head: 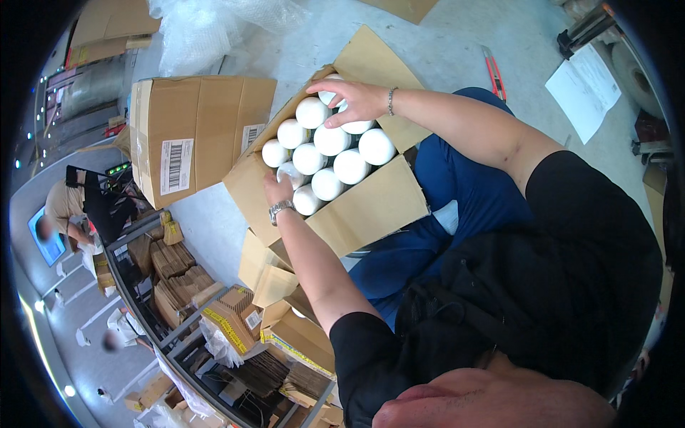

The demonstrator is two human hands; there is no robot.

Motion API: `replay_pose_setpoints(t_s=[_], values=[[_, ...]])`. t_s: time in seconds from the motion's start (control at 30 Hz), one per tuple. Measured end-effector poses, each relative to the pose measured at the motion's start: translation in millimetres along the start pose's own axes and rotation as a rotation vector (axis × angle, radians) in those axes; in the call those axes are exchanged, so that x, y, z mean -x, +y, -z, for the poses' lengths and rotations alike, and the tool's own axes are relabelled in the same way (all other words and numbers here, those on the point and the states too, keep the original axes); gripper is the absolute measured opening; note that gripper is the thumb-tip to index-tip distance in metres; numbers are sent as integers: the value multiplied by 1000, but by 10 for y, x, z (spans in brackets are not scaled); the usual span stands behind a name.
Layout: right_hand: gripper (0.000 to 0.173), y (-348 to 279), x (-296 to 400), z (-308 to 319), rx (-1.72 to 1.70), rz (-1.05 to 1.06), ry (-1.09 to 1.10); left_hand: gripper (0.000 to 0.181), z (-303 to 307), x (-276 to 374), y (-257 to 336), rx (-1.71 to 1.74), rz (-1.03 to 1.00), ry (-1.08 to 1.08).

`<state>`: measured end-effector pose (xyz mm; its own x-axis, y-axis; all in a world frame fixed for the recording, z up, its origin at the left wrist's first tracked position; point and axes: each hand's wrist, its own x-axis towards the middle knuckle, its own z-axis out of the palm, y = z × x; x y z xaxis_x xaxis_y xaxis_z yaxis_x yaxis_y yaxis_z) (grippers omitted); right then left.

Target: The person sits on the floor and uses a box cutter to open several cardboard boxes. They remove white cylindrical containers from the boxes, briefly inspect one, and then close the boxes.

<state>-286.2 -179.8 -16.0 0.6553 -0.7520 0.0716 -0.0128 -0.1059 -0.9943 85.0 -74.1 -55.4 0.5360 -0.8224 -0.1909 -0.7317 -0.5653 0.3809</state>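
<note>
In front of me a cardboard carton stands with its flaps spread, holding several bottles or jars with round white lids in tight rows. My right hand, with a chain bracelet at the wrist, is over the lids at the far side, thumb and fingers apart. At the near-left corner, my left hand rests beside a lid with a clear, shiny covering; a metal watch is on that wrist. The left fingertips are partly hidden between carton wall and lid, so its grip is unclear.
A taller carton bearing barcode labels stands left of the open one. Bubble wrap lies beyond. A red utility knife and a paper sheet are on the floor at right. Flattened cardboard fills a rack; two people are at far left.
</note>
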Motion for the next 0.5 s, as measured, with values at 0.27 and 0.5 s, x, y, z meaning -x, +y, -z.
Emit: replay_pose_setpoints(t_s=[0.27,0.5], values=[[80,96,48,89,25,-38,-17,101,13,327,714,-498,-106,-127],[86,9,89,46,85,-124,-103,90,884,538,780,-322,-297,16]])
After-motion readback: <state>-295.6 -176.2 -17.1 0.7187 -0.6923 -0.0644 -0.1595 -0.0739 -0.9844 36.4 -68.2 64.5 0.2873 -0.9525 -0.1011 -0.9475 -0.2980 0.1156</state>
